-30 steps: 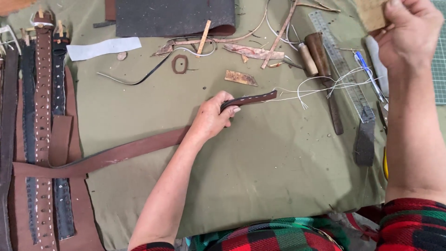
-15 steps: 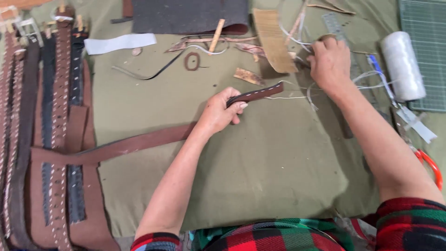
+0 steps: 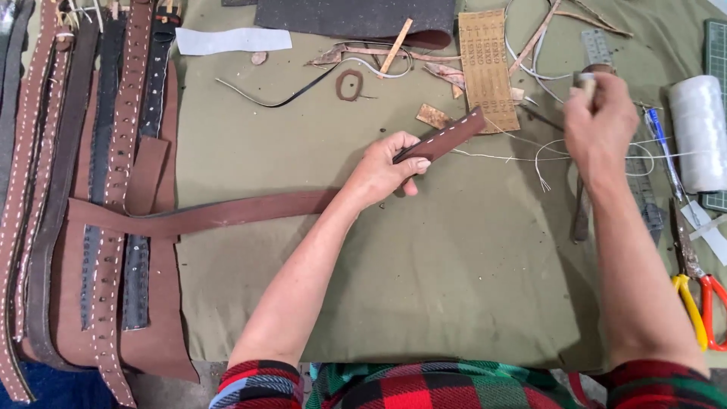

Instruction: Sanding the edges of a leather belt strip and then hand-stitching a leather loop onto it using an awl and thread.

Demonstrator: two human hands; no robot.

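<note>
The left hand [image 3: 382,173] has its grip closed round a brown strap [image 3: 227,213], whose stitched tip points to 2 o'clock. The right hand [image 3: 600,129], at 3 o'clock of it, pinches a small pale tool [image 3: 585,80], with white thread [image 3: 500,157] running between them. Bare green desk [image 3: 469,288] lies open at 6 o'clock; belts [image 3: 91,189] crowd 9 o'clock.

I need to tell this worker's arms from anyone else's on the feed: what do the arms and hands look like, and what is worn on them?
Both arms are bare from just above the elbow down. The left hand and right hand wear no gloves; no rings, watch or wristband show from this side. The sleeves, pushed up at the bottom edge, are plaid flannel in red and black checks, with some blue and green squares.
</note>
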